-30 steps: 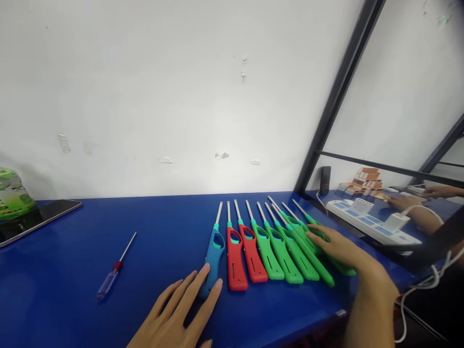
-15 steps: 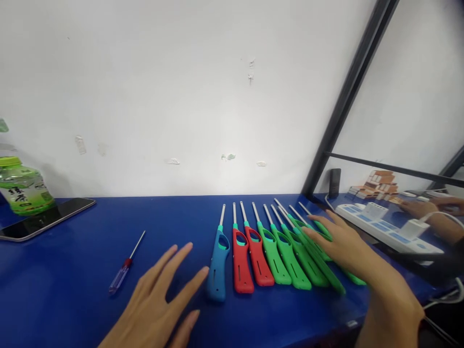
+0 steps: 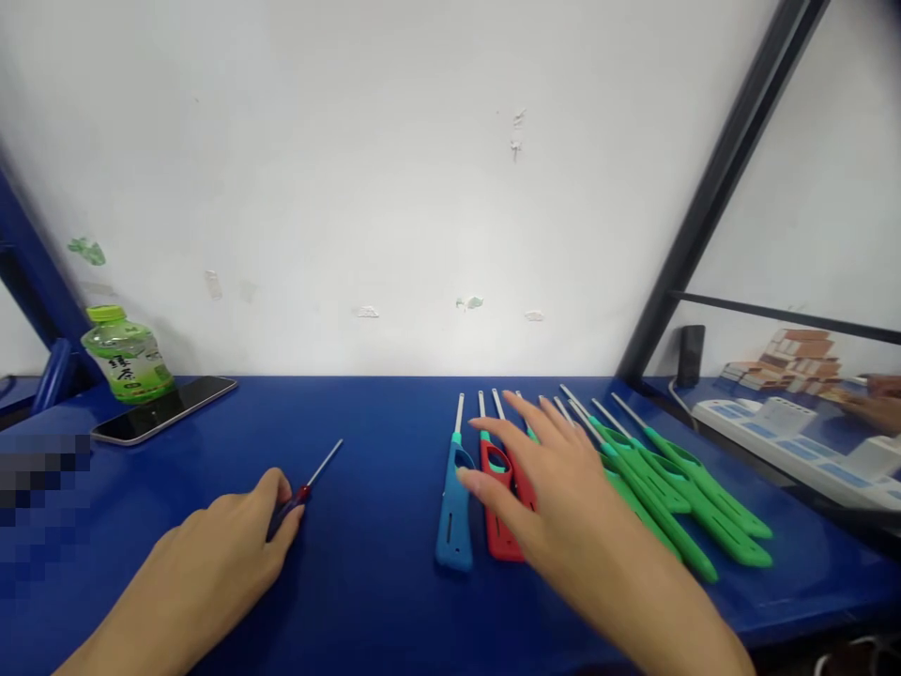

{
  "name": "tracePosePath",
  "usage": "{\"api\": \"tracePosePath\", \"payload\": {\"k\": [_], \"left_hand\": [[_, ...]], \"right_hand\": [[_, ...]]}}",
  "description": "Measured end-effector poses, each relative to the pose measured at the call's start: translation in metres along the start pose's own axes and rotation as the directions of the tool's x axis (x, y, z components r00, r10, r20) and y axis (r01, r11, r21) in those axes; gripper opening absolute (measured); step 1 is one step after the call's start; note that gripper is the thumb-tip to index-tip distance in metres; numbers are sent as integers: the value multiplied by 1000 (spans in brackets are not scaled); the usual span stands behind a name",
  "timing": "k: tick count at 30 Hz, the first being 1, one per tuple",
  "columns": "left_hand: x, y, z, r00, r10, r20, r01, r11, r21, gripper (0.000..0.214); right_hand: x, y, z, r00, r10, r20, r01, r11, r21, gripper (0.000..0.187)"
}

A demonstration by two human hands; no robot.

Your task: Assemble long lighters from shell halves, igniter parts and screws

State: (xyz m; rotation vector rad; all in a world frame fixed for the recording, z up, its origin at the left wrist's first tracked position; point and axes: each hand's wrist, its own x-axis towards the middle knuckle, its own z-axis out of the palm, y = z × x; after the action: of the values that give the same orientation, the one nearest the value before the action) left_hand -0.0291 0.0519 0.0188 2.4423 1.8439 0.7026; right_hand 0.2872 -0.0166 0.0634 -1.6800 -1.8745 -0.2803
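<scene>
On the blue table, my left hand has its thumb and fingers closed round the handle of a screwdriver. The thin metal shaft points away to the upper right, and most of the handle is hidden by my fingers. My right hand is open, fingers spread, over a row of long-necked gas lighters. At the row's left end lies a blue lighter, near my thumb tip. Beside it are red lighters, partly covered by my hand. Several green lighters fan out on the right, some overlapping.
A phone lies at the back left, near a green-labelled bottle. To the right, past a dark slanted post, are a white power strip and stacked small boxes. Another person's hand shows at the far right.
My left hand has moved to the screwdriver and closed on its handle. My right hand has shifted left, from the green lighters toward the red and blue ones. The view has turned left.
</scene>
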Motion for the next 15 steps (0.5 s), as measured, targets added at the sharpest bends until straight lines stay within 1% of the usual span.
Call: {"api": "tracePosePath", "payload": {"k": [2, 3, 4, 5, 7, 9, 10, 11, 13, 15], "left_hand": [[1, 3, -2, 992, -81, 99, 75, 995, 62, 26], [1, 6, -4, 986, -108, 130, 101, 993, 63, 28], [1, 9, -6, 983, -106, 152, 105, 994, 16, 30], [1, 14, -8, 982, -93, 163, 104, 993, -63, 33], [-2, 27, -14, 982, -34, 188, 86, 957, -277, 39], [-7, 43, -21, 974, 48, 222, 73, 858, -508, 42], [-11, 51, -24, 963, 82, 258, 96, 788, -608, 42], [-14, 60, -26, 948, 100, 303, 144, 714, -686, 41], [-21, 75, -29, 922, 107, 373, 249, 575, -780, 42], [-27, 85, -29, 908, 114, 402, 314, 448, -837, 51]], "right_hand": [[0, -20, -1, 997, -65, 31, 61, 990, 126, 35], [0, -30, -2, 992, -110, 69, 96, 978, 186, 32], [0, -38, -3, 979, -163, 125, 129, 962, 241, 31], [1, -46, -4, 956, -217, 195, 155, 945, 288, 36], [1, -57, -6, 891, -306, 335, 187, 920, 344, 56], [2, -65, -7, 832, -367, 416, 215, 904, 369, 77], [2, -67, -7, 813, -390, 433, 227, 896, 380, 83], [3, -68, -7, 804, -405, 436, 235, 889, 392, 84], [5, -68, -7, 816, -415, 402, 246, 880, 407, 77], [7, -63, -8, 856, -390, 340, 245, 884, 398, 60]]}}
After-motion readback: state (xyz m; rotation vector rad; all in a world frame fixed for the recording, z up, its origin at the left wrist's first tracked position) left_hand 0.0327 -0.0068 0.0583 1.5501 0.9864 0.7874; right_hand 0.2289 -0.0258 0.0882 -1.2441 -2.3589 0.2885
